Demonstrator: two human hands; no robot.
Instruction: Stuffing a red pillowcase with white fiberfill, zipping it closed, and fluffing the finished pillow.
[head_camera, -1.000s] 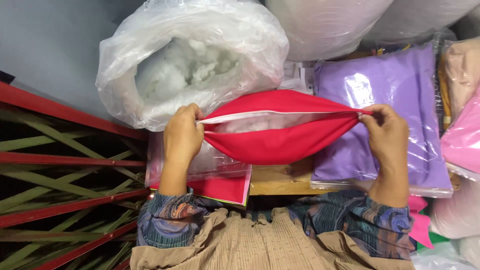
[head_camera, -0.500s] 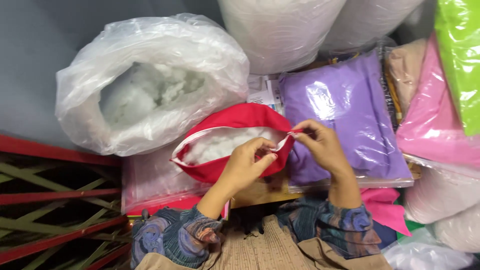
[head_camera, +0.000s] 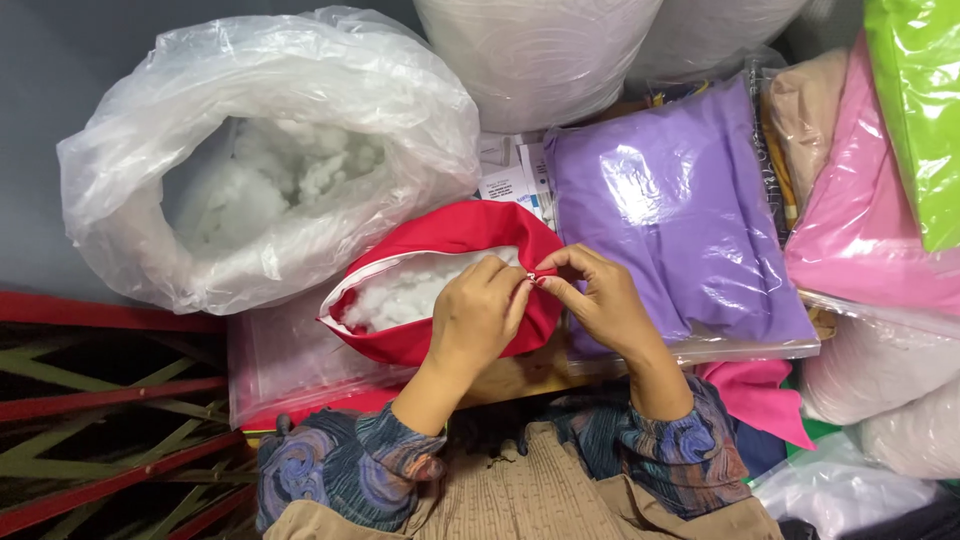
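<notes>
1. Fingers (head_camera: 523, 281) of the left hand (head_camera: 478, 312) are pinched together at the right end of the red cushion cover (head_camera: 455, 235), right on the small zipper pull (head_camera: 531, 276).
2. Meeting them there, the right hand (head_camera: 600, 300) pinches the cover's corner fabric with thumb and forefinger, touching the left fingertips.
3. That red cushion cover lies just in front of the person, its white-edged opening gaping leftward from the pull, white stuffing (head_camera: 400, 295) showing inside.
4. To do this well, in my judgement: hold the corner taut with the right hand, keep the stuffing tucked below the zipper teeth, and draw the pull straight along the seam so no fibre or cloth snags.
5. Under the cover's left end, a clear flat packet (head_camera: 290, 360) with red cloth beneath.
6. Beyond the cover to the left, a big clear plastic bag (head_camera: 150, 150) open on loose white filling.
7. Right of the cover, a wrapped purple cushion (head_camera: 660, 200); farther right, pink (head_camera: 850, 230) and green (head_camera: 920, 100) packets.
</notes>
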